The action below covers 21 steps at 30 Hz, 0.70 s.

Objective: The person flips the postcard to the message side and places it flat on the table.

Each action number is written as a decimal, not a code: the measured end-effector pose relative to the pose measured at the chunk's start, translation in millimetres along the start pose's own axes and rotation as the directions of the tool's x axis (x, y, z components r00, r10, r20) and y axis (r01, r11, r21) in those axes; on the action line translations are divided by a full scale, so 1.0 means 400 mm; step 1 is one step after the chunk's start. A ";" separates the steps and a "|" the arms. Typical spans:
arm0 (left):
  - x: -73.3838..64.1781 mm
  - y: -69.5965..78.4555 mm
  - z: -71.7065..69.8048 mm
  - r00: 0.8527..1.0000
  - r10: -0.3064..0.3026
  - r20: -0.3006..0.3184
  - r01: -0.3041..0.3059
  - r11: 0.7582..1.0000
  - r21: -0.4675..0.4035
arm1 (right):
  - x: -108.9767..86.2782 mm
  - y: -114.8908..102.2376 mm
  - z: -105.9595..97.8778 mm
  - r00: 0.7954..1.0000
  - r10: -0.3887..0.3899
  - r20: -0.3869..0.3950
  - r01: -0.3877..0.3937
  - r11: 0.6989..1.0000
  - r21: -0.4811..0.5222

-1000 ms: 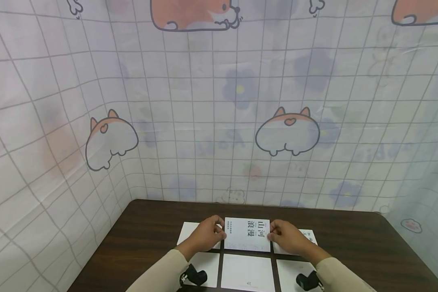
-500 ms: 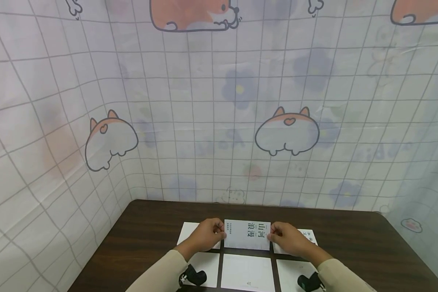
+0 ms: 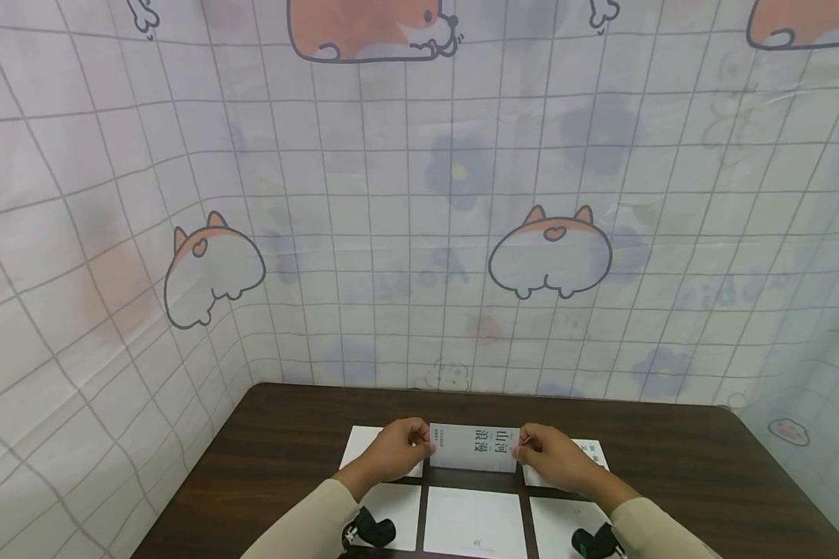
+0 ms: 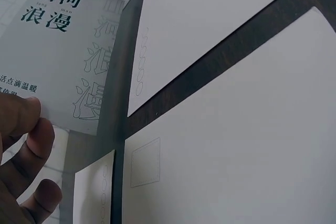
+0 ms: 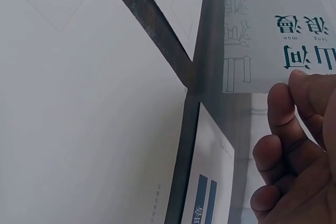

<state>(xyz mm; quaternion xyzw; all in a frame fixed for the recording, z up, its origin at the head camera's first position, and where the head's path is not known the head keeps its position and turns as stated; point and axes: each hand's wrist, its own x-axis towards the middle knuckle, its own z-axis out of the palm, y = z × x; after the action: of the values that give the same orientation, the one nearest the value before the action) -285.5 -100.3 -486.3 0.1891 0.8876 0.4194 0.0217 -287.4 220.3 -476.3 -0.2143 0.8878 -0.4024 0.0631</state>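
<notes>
My two hands hold a white postcard point(image 3: 461, 449) with dark green Chinese characters by its short edges, tilted above the table. My left hand point(image 3: 395, 450) pinches its left edge between thumb and finger; the left wrist view shows the other fingers of that hand point(image 4: 23, 150) loosely curled. At the opposite edge, my right hand point(image 3: 555, 456) pinches near the large characters, close up in the right wrist view on the postcard point(image 5: 262, 35). White cards lie beneath the wrists: one back left point(image 3: 360, 444), partly covered by the left hand, and one back right point(image 3: 590, 448).
Along the front lie a left card point(image 3: 402, 501), a middle card point(image 3: 473, 516) and a right card point(image 3: 555, 512), with narrow gaps between. The dark wood table point(image 3: 238, 466) ends at a gridded cartoon curtain point(image 3: 391, 310). Black wrist devices point(image 3: 377, 532) hang over the front cards.
The postcard has tilted, so it looks shorter and greyer in the head view, and more dark table shows below its near edge. Both hands keep their pinch and barely shift.
</notes>
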 end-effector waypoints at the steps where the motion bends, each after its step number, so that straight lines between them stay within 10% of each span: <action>1: 0.000 0.001 0.000 1.000 0.000 0.000 0.000 1.000 -0.006 | 0.000 0.000 0.000 1.000 0.003 -0.002 -0.003 1.000 0.002; 21: -0.001 -0.003 0.002 1.000 0.013 -0.020 -0.014 0.999 -0.044 | -0.010 0.005 -0.001 0.999 -0.041 -0.007 0.041 0.999 0.029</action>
<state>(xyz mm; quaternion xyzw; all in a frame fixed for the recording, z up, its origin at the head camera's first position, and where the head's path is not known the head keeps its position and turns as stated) -285.5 -100.5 -487.6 0.1906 0.8769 0.4410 0.0143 -284.4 223.4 -477.8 -0.2305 0.8775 -0.4170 0.0552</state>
